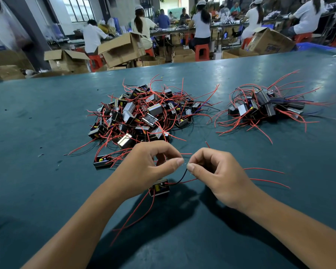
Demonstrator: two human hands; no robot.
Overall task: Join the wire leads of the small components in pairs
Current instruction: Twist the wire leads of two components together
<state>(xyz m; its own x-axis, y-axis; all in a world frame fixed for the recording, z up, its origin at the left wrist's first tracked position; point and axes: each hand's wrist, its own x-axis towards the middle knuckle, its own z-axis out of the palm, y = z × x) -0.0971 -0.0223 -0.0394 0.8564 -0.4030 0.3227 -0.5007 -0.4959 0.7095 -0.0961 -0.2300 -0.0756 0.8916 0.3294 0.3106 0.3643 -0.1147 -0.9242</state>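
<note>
While hands [184, 167] pinch leads, component [159, 188] lies below.

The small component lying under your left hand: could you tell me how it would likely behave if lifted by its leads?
The small component would probably dangle and swing, since its thin red and black leads curve limply across the table. Its blocky body looks dense for its size, so it may tug on the leads. It seems unlikely to roll, given its flat sides.
</note>
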